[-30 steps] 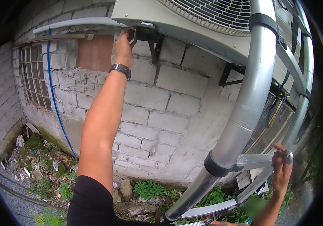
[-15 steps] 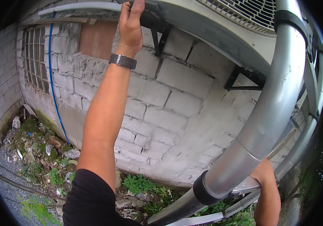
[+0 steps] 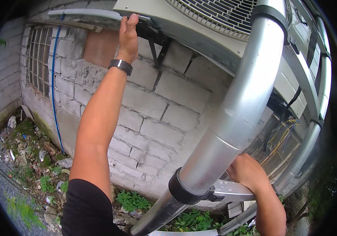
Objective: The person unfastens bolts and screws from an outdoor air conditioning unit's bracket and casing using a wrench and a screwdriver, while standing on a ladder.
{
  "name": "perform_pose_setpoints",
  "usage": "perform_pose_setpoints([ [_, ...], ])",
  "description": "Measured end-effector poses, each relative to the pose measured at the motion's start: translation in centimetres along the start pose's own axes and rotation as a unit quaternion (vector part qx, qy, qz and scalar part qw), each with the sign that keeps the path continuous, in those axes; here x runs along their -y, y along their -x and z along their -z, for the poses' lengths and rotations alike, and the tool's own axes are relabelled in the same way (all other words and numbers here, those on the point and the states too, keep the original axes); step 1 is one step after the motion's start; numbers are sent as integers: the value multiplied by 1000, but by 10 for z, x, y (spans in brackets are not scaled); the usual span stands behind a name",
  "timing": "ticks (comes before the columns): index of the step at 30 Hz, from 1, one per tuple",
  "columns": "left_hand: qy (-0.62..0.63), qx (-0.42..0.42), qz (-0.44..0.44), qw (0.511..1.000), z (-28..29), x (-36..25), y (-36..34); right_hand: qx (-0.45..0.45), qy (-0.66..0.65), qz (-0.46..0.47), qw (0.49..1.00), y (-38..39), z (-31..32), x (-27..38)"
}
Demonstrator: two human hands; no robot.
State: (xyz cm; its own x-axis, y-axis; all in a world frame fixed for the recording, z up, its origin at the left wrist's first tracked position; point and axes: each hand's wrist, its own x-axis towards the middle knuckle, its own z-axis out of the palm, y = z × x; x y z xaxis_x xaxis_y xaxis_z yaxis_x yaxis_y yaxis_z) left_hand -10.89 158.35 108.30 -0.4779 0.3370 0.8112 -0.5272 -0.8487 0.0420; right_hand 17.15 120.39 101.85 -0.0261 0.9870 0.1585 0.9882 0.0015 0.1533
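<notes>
My left arm reaches up to the near end of a black wall bracket (image 3: 155, 41) under an outdoor air-conditioner unit (image 3: 200, 33). There my left hand (image 3: 128, 41) is closed, thumb upward, beside the unit's lower corner; what lies inside its fingers is hidden. A dark watch (image 3: 121, 66) circles that wrist. Low on the right, my right hand (image 3: 244, 170) reaches behind the thick silver rail of a telescopic ladder (image 3: 237, 114). It grips the rail above a flat rung (image 3: 231, 188), its fingertips out of sight behind the tube.
A grey block wall (image 3: 148, 118) stands ahead, with a barred window (image 3: 39, 59), a blue hose (image 3: 54, 86) and a white pipe (image 3: 84, 13). Loose coloured wires (image 3: 284, 133) hang right of the ladder. Plants (image 3: 131, 200) and rubble (image 3: 28, 145) cover the ground below.
My view has turned to the right, so the ladder and unit sit farther left and the hanging wires show more. Both hands stay at about the same places on the scene.
</notes>
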Motion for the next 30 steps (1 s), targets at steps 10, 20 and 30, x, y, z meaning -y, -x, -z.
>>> perform_pose_setpoints([
  [10,160,18,148,976,18,-11,-11,-78,-45,20,996,3,-10,-7],
  [20,76,-6,174,982,10,-16,0,13,-181,54,982,4,-6,-25],
  [30,-6,-48,172,984,-5,-26,12,143,-209,31,967,-6,-30,-36],
])
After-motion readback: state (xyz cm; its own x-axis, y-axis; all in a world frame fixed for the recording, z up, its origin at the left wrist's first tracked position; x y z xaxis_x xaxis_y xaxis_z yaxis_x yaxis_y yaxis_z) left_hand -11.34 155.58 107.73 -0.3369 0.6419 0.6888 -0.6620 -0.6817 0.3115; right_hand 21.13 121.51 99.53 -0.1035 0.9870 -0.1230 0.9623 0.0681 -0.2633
